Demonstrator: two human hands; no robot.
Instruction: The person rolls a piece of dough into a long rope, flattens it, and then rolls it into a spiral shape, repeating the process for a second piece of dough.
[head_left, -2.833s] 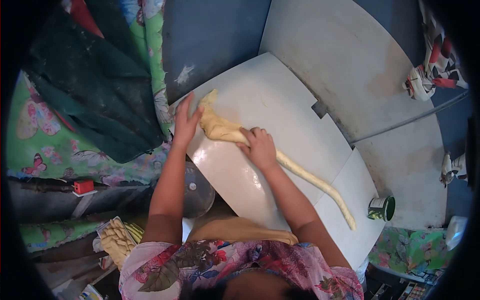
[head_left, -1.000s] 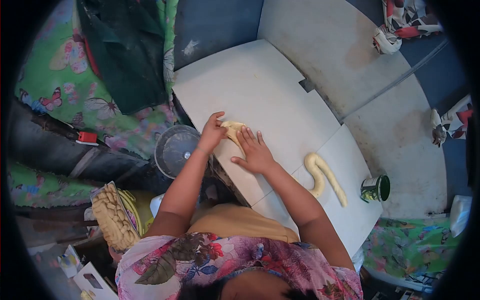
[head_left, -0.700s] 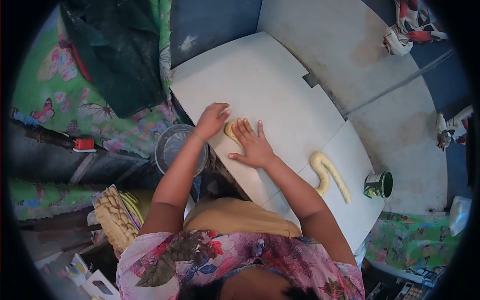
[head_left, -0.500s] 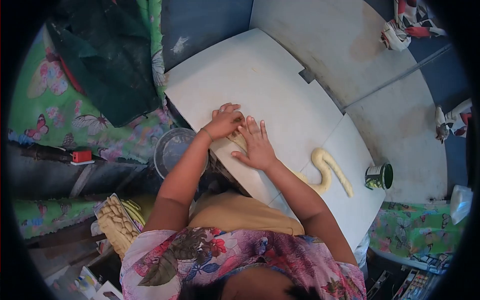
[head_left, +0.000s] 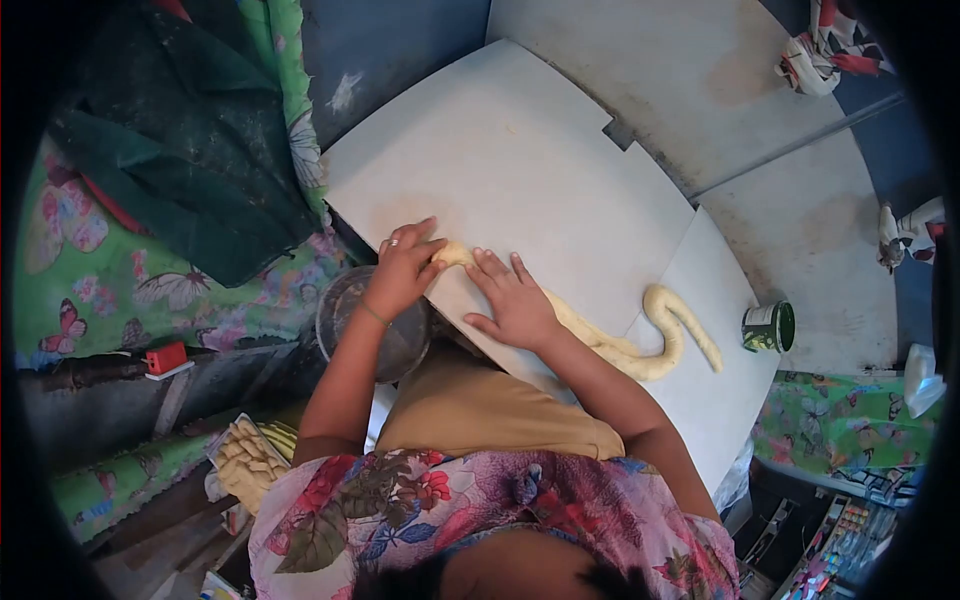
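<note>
A long pale-yellow dough rope runs along the front of the white board. Its far part bends into an S-shaped curve on the right. My left hand, with a ring and a thin bracelet, has thumb and fingers closed round the rope's left end. Fairly flat, with fingers stretched out, my right hand rests over the rope just right of that end. The stretch of dough beneath my right palm is hidden; a short rounded piece shows between the two hands.
A green tub stands at the board's right edge. Below the board's left edge is a dark round bucket. A tray of shaped dough pieces lies at lower left. Dark green cloth hangs at upper left.
My hands have moved apart, the left going left and down. The rope's end now shows between them. The whole view has shifted slightly.
</note>
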